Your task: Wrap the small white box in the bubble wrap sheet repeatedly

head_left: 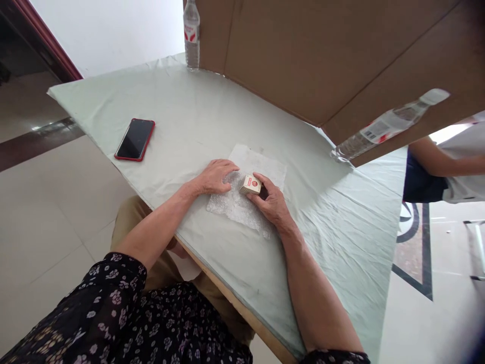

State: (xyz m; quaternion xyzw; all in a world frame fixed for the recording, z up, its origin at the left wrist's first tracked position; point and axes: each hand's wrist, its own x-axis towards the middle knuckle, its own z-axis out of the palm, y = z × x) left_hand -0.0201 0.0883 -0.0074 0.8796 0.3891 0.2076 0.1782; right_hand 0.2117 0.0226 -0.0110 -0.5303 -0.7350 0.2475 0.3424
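A small cream box with red print is held between the thumb and fingers of my right hand. Under it, a sheet of bubble wrap lies on the pale green tablecloth, with a thin whitish sheet spreading out behind. To the left of the box, my left hand rests at the edge of the wrap, thumb and fingers apart, with nothing held.
A phone in a red case lies at the left. Large brown cardboard stands across the back, with an upright bottle at its left and a tilted bottle at its right. Beyond the right edge is a person's arm.
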